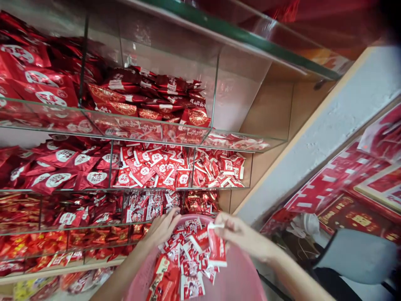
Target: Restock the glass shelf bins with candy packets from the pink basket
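Here, the left hand [164, 225] lies along the far left side of the pink tub [244, 271], its forearm slanting in from the bottom edge. Its fingers stretch forward, close together, toward the shelves; the palm is hidden, so I cannot tell whether it grips the rim. The right hand [233, 230] comes over the tub's far right side with the wrist bent inward, pinching the top end of a red-and-white packet [216, 246] between thumb and fingers. The packet hangs nearly upright above the tub, its lower end over the other packets.

Inside the tub, small packets [191, 286] in red and white lie in a loose heap toward the left and middle. A larger orange-red bag [166, 276] leans at the near left. Bare pink plastic shows on the right.

Beyond the tub stands a shelf unit [272, 100], divided by clear panels. Its upper compartments hold big dark-red bags [52, 98] with white labels and, beside them, red bags with gold print [122, 108]. In the row below, more labelled bags [58, 177] fill the left, and small flat sachets [156, 167] are heaped in the middle.
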`<state>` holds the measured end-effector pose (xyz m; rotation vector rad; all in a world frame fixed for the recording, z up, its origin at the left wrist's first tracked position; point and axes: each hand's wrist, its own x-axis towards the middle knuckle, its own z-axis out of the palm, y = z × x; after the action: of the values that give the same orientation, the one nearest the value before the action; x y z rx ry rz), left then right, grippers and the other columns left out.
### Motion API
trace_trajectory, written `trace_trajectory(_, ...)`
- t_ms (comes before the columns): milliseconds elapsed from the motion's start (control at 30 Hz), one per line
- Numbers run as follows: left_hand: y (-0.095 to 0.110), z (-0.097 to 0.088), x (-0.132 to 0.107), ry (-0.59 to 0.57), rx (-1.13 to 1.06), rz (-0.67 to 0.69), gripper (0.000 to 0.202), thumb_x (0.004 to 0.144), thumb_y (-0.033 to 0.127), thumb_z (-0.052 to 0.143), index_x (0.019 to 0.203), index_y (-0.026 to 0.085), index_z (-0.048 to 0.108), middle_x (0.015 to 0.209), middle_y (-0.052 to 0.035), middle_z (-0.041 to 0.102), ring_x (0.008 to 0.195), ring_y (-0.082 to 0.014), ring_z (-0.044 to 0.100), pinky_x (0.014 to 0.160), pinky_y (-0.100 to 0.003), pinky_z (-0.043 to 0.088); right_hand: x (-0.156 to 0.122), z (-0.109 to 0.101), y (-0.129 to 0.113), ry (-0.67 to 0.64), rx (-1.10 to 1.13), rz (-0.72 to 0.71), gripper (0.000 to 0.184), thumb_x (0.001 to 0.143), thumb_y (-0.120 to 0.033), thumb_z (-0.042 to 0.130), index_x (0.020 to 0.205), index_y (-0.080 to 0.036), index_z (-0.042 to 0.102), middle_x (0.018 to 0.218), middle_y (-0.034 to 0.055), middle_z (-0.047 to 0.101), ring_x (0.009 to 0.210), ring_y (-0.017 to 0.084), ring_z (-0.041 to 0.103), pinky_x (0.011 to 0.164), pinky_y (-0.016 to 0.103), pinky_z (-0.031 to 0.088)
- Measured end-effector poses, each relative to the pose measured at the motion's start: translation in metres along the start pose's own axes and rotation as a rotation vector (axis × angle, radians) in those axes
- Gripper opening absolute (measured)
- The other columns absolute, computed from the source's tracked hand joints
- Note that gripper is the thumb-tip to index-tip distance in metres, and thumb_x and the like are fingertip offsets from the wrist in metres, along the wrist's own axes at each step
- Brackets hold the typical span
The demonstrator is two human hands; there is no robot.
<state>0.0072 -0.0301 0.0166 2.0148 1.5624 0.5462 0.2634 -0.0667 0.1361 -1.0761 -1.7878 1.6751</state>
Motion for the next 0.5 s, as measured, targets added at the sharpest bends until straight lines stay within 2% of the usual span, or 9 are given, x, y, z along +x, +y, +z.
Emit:
trace_trajectory(67,0.001,0.000,0.000,-0.003,0.010,0.004,0.044,0.092,0.051,0.019,0.123,0.030,0.043,0.102,-0.0011,0.069,0.093,-0.0202,0.064,0.079,-0.027,0.042,0.000,0.015,0.036,-0.022,-0.086,0.002,0.018,0.085,-0.032,0.052,0.077,-0.018,0.046,0.067,-0.0045,0.047,0.058,0.007,0.042,0.056,0.021,0.038)
trace_trajectory(167,0.005,-0.003,0.000,-0.003,0.019,0.013,0.044,0.092,0.049,0.018,0.123,0.030,0.043,0.097,-0.0001,0.069,0.087,-0.0199,0.065,0.075,-0.027,0.042,-0.004,0.035,0.067,-0.029,-0.376,-0.044,0.008,0.083,-0.018,0.048,0.075,-0.018,0.047,0.068,-0.0039,0.047,0.062,0.009,0.042,0.059,0.022,0.036)
trace_trajectory(233,0.008,-0.005,-0.001,-0.002,0.022,0.011,0.043,0.092,0.049,0.019,0.123,0.030,0.043,0.095,0.0004,0.070,0.084,-0.0197,0.065,0.073,-0.026,0.042,-0.006,0.045,0.076,-0.062,-0.633,-0.097,0.008,0.082,-0.013,0.045,0.078,-0.019,0.048,0.073,-0.0020,0.052,0.065,0.010,0.046,0.061,0.023,0.037)
trace_trajectory(333,0.009,-0.005,-0.001,-0.007,0.017,0.004,0.045,0.092,0.049,0.020,0.124,0.028,0.043,0.092,0.0001,0.070,0.082,-0.0194,0.066,0.072,-0.026,0.041,-0.008,0.056,0.088,-0.161,-0.967,-0.179,0.012,0.088,-0.016,0.039,0.085,-0.018,0.051,0.088,0.0031,0.058,0.068,0.012,0.052,0.061,0.025,0.040)
trace_trajectory(400,0.007,-0.003,0.000,-0.008,0.015,0.007,0.045,0.092,0.049,0.020,0.125,0.028,0.043,0.095,-0.0006,0.070,0.084,-0.0195,0.065,0.072,-0.026,0.042,-0.009,0.060,0.097,-0.215,-1.095,-0.212,0.017,0.089,-0.014,0.036,0.090,-0.018,0.053,0.098,0.0060,0.060,0.070,0.013,0.055,0.062,0.025,0.042)
trace_trajectory(500,0.003,0.000,0.002,-0.004,0.021,0.001,0.046,0.092,0.051,0.020,0.124,0.029,0.044,0.100,-0.0011,0.069,0.090,-0.0198,0.064,0.076,-0.026,0.042,-0.010,0.060,0.108,-0.242,-1.140,-0.188,0.023,0.087,-0.008,0.036,0.099,-0.018,0.053,0.108,0.0073,0.060,0.075,0.014,0.058,0.064,0.024,0.044)
